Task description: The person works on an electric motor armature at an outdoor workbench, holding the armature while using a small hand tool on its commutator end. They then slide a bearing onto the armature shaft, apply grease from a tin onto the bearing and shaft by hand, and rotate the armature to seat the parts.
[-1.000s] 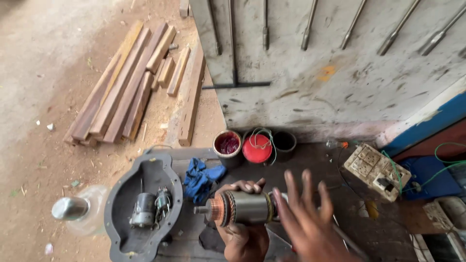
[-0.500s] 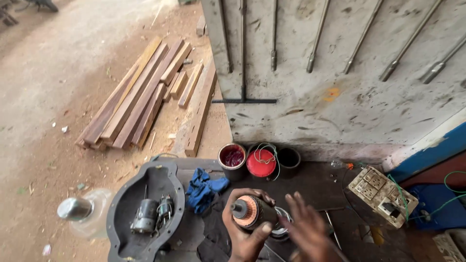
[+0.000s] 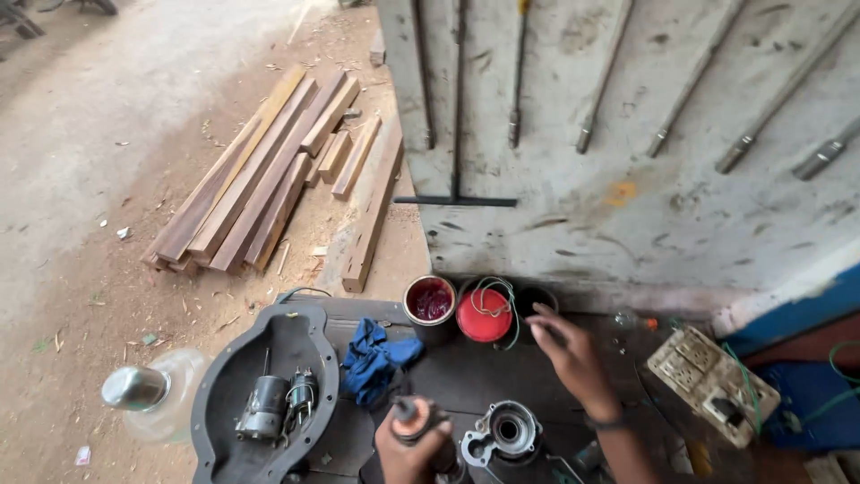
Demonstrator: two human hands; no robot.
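My left hand (image 3: 409,453) grips a cylindrical motor armature (image 3: 412,419) upright at the bottom edge, its copper-coloured end and shaft pointing up. My right hand (image 3: 570,356) reaches forward over the dark bench with fingers apart, holding nothing, close to a red lid (image 3: 484,315) with a green wire lying on it and a dark can (image 3: 536,298) behind it. A metal motor end housing (image 3: 503,432) lies on the bench between my hands. An open tin of red fluid (image 3: 431,301) stands left of the red lid.
A blue rag (image 3: 374,358) lies by a dark oval pan (image 3: 228,376) holding small motor parts (image 3: 278,405). A clear bottle with a metal cap (image 3: 148,394) lies on the ground, wooden planks (image 3: 269,179) beyond. A dirty switchboard (image 3: 708,381) sits right. Metal rods lean on the wall (image 3: 627,206).
My right hand has left the armature and reached forward toward the red lid and dark can. My left hand now holds the armature upright alone. The view has tilted up slightly.
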